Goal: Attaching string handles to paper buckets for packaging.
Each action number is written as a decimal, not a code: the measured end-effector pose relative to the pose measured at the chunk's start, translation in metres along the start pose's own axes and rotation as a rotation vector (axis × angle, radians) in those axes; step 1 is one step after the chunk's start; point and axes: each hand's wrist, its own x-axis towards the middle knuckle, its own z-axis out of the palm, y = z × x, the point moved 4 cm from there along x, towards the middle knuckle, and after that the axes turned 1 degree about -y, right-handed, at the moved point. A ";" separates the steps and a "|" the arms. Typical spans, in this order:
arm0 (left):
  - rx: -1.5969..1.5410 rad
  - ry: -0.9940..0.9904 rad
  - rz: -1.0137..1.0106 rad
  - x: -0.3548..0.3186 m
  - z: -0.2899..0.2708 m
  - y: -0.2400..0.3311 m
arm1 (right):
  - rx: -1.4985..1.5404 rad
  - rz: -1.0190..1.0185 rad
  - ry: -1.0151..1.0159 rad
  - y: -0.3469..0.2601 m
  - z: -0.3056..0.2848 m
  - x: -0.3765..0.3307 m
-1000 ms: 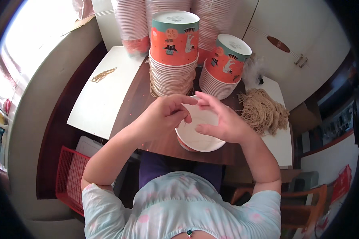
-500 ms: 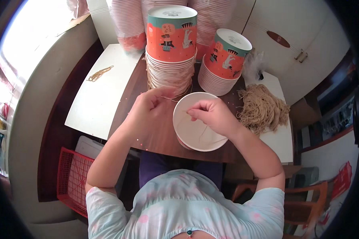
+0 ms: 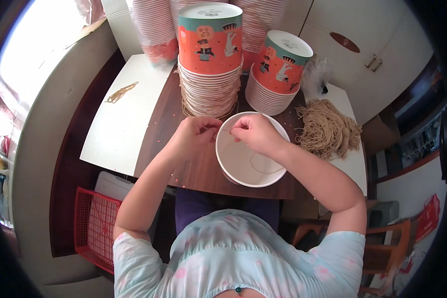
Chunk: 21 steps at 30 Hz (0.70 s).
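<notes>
A paper bucket (image 3: 253, 186) with a white inside stands near the table's front edge, its mouth up. Over its far left part, my right hand (image 3: 257, 133) is closed in a pinch on a thin tan string (image 3: 256, 163). Part of this string loops down inside the bucket. My left hand (image 3: 194, 135) is closed too, its fingertips pinched at the bucket's left rim, apparently on the string; the fingers partly hide it. Just beyond stands a tall stack of upside-down orange and green paper buckets (image 3: 210, 44), with tan strings hanging around its rims.
A shorter upside-down bucket stack (image 3: 278, 69) is at the back right. Beside it lies a heap of tan strings (image 3: 328, 129). A few string loops (image 3: 121, 93) lie on the white left leaf. Bagged stacks (image 3: 154, 30) stand behind; a red basket (image 3: 97, 226) sits below left.
My left hand has moved right and slightly down to the bucket's rim. My right hand has shifted slightly left and up, so the hands are closer together.
</notes>
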 end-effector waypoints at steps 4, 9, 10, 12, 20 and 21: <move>-0.021 -0.006 0.014 0.002 0.000 -0.007 | -0.013 -0.013 0.027 0.003 0.002 0.003; -0.008 -0.020 0.022 0.002 0.002 -0.007 | -0.033 -0.043 0.017 0.005 0.007 0.007; -0.009 -0.043 0.023 0.001 0.003 -0.006 | -0.010 -0.053 0.007 0.006 0.009 0.007; -0.012 -0.067 0.024 -0.002 0.006 -0.003 | 0.013 -0.063 -0.003 0.006 0.010 0.007; 0.393 0.087 0.180 -0.029 0.027 0.024 | -0.146 -0.068 -0.223 -0.013 0.002 -0.022; 0.465 0.077 0.190 -0.033 0.028 0.023 | -0.075 -0.022 -0.258 -0.002 0.002 -0.025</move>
